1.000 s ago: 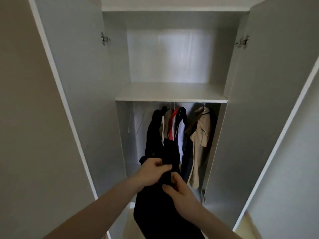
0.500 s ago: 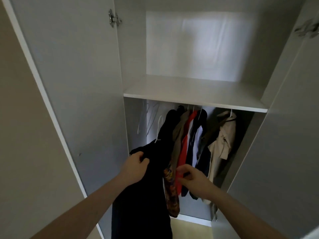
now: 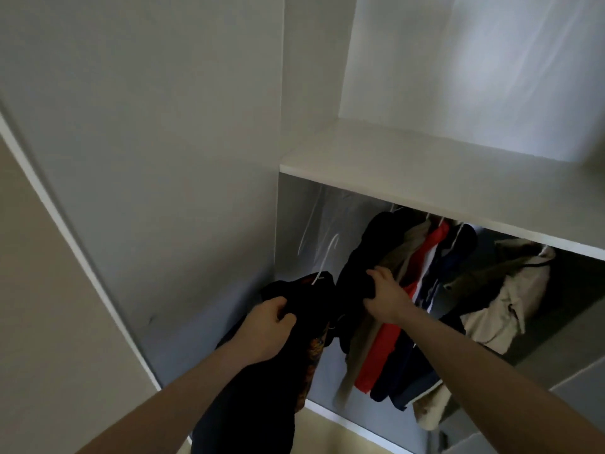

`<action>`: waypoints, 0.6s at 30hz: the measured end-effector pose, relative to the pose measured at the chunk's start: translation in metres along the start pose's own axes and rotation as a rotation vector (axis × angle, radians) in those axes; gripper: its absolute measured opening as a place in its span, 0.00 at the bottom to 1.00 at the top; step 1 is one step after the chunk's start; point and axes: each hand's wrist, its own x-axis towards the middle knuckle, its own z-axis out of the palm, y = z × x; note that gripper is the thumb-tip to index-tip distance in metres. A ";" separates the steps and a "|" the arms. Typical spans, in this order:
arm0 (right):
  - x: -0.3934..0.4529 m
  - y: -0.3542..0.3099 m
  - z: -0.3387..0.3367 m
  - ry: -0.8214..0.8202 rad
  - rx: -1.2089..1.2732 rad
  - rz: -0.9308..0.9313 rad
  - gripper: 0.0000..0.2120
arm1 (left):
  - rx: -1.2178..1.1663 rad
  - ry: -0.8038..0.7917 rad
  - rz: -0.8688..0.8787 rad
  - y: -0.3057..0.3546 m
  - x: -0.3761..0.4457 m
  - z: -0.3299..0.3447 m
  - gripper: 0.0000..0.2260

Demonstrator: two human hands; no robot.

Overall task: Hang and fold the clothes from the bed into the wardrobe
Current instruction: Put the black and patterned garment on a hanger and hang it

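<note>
My left hand [image 3: 270, 326] grips a black garment [image 3: 252, 404] on a white hanger [image 3: 322, 270], whose hook points up toward the hidden rail inside the wardrobe. The garment hangs down past my left forearm. My right hand [image 3: 384, 298] grips the black clothing [image 3: 357, 267] at the left end of the hanging row and holds it to the right. Behind that hand hang an olive, a red [image 3: 386, 345], a navy and a beige garment [image 3: 510, 299].
A white shelf [image 3: 409, 165] crosses the wardrobe above the hanging space. The open left door [image 3: 147, 142] stands close on my left. A gap of bare back wall [image 3: 304, 231] shows left of the hanging clothes. The wardrobe floor edge [image 3: 347, 421] runs below.
I have moved closer and the view has tilted. My right hand went from the red garment to gripping the hanging black clothing, shifting it right. The held garment rose toward the rail.
</note>
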 end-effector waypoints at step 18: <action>0.157 0.041 -0.016 -0.359 -0.548 -0.073 0.44 | 0.071 0.113 -0.076 0.014 0.025 0.008 0.11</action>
